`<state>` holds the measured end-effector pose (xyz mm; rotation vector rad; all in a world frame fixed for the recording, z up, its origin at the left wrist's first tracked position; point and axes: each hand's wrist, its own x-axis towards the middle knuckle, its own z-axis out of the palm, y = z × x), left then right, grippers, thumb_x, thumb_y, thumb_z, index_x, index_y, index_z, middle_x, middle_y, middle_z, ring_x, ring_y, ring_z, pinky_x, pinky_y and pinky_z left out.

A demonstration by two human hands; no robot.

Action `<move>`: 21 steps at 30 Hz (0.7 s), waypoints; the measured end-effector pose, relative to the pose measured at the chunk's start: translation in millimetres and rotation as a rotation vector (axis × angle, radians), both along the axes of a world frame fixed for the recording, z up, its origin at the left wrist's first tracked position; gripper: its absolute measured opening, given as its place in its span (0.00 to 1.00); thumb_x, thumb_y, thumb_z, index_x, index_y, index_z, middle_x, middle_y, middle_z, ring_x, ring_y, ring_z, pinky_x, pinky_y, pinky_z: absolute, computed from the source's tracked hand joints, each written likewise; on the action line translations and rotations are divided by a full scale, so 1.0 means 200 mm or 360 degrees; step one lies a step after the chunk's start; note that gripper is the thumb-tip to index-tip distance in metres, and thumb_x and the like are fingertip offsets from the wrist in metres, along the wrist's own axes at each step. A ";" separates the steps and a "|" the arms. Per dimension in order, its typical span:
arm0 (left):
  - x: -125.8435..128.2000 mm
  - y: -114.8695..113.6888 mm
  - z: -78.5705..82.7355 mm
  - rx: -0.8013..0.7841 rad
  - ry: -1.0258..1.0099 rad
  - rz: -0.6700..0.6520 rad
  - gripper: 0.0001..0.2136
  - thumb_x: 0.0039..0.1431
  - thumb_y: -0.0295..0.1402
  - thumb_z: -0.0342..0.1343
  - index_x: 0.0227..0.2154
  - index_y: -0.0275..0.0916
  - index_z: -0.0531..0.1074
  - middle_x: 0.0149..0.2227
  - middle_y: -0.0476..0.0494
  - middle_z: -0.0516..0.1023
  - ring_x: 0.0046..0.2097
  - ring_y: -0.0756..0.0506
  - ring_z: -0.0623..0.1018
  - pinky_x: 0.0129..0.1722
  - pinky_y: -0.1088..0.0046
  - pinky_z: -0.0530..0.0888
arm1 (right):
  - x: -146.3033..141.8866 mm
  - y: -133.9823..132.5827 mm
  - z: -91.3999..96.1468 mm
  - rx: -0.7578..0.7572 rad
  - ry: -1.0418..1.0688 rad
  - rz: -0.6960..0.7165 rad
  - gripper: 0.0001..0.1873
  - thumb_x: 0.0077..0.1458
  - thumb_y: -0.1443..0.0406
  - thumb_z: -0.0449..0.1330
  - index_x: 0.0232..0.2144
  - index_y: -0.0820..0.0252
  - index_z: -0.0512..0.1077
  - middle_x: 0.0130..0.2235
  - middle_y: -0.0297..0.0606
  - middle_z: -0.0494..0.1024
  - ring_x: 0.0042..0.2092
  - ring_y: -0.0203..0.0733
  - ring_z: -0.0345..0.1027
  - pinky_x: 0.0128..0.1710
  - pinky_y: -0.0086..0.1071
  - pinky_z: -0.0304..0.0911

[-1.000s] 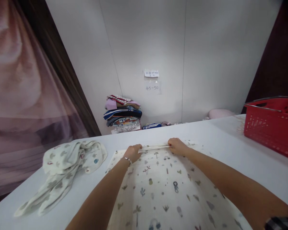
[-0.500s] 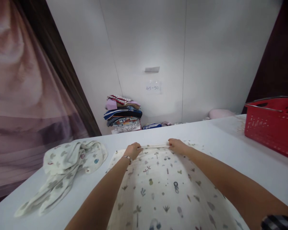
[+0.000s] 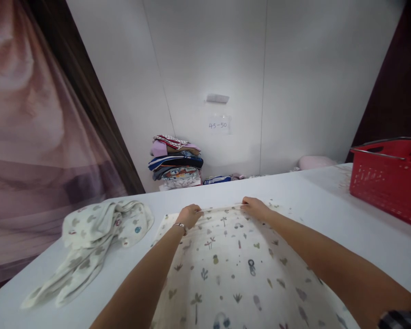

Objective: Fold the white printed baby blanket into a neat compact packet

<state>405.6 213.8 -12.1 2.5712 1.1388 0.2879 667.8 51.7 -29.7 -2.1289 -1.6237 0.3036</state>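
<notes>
A thin white cloth (image 3: 226,265) printed with small palms, leaves and rainbows lies spread toward me over the white table. My left hand (image 3: 189,215) pinches its far edge on the left, fingers closed. At the right of the same edge, my right hand (image 3: 255,208) grips the fabric between thumb and fingers. The strip between both hands is drawn fairly straight. A bracelet (image 3: 181,227) circles my left wrist. The near end of the cloth runs out of view at the bottom.
A crumpled white cloth with grey prints (image 3: 106,228) lies on the table (image 3: 130,278) at left. A red plastic basket (image 3: 387,183) stands at right. Behind the table are a stack of folded clothes (image 3: 176,162), a wall with a "45-50" paper (image 3: 219,125), and a pink curtain (image 3: 37,160) at left.
My right hand has shifted very slightly right and up along the far edge. The edge between the hands looks flatter. My left hand stays nearly in place.
</notes>
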 end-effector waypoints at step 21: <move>0.13 0.10 -0.08 0.0041 0.0391 -0.0022 0.10 0.54 0.34 0.52 0.38 0.37 0.71 0.46 0.42 0.71 0.47 0.45 0.70 0.46 0.64 0.67 | -0.01 0.16 0.01 -0.0405 -0.0270 -0.0070 0.12 0.48 0.65 0.57 0.35 0.61 0.75 0.44 0.44 0.73 0.43 0.46 0.66 0.38 0.30 0.57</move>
